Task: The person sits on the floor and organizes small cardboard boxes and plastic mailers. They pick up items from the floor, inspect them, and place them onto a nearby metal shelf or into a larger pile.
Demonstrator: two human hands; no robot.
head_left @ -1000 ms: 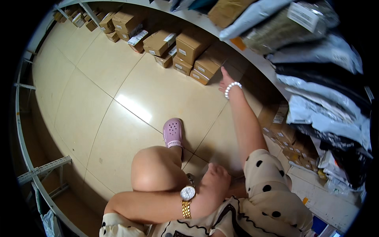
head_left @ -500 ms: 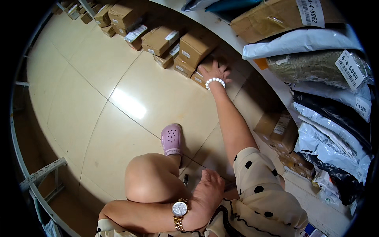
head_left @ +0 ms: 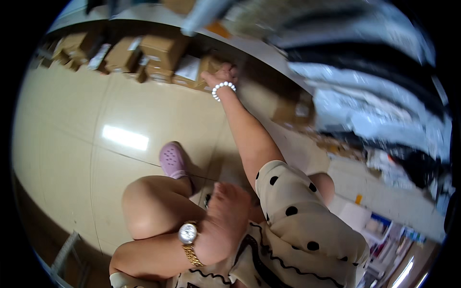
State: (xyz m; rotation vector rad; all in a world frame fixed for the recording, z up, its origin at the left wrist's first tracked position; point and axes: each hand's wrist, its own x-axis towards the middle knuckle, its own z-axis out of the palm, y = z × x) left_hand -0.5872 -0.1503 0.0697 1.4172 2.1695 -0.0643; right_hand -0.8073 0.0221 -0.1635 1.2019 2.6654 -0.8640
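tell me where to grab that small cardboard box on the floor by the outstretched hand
Probably across its top, coming down from above and the open-floor side: the small cardboard box sits on the floor, packed among other boxes under the shelf, so its sides look blocked. The right hand already rests on it. Blur hides its edges.

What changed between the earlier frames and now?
The right hand reached further along the floor row of cardboard boxes and now rests on a small cardboard box under the shelf; whether it grips it cannot be told. The view swung, so the shelf parcels blur. Unchanged: the left hand with the wristwatch rests by the knee, pink clog planted on the tile floor.
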